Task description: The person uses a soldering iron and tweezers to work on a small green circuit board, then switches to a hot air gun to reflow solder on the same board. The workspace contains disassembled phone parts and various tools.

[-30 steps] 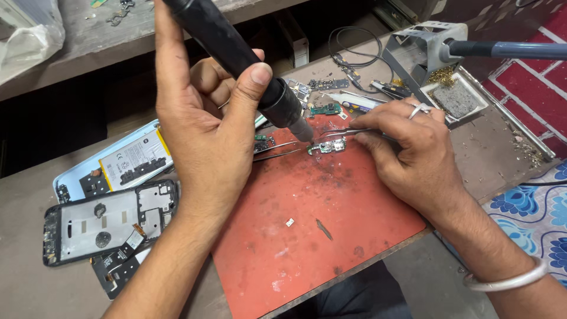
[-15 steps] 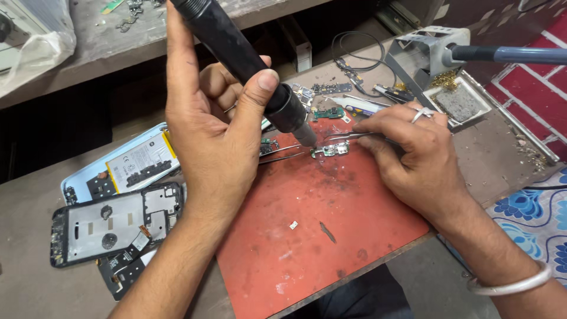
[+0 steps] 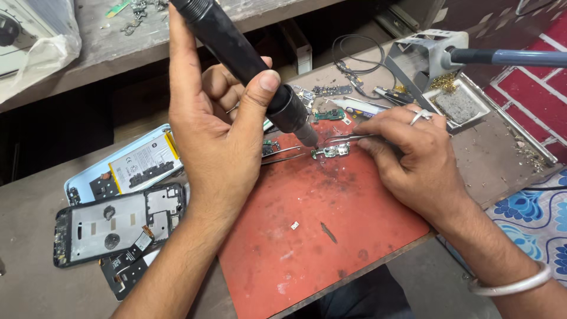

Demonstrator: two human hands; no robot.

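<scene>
My left hand (image 3: 215, 127) grips a thick black hot-air wand (image 3: 248, 65), held slanted with its metal nozzle just above a small green circuit board (image 3: 332, 152). That board lies on a red work mat (image 3: 319, 236). My right hand (image 3: 416, 156), with a ring on one finger, pinches slim metal tweezers (image 3: 342, 139) whose tips touch the board. A second pair of tweezers (image 3: 283, 153) lies on the mat by my left hand.
An opened phone with a battery (image 3: 127, 168) and a bare phone frame (image 3: 112, 221) lie at the left. A soldering iron (image 3: 508, 57) rests in its metal stand with a sponge tray (image 3: 458, 106) at the back right. Small boards and a coiled wire (image 3: 354, 50) sit behind the mat.
The view has shifted slightly, and the nozzle has come a little closer to the small board. Both hands keep their grips.
</scene>
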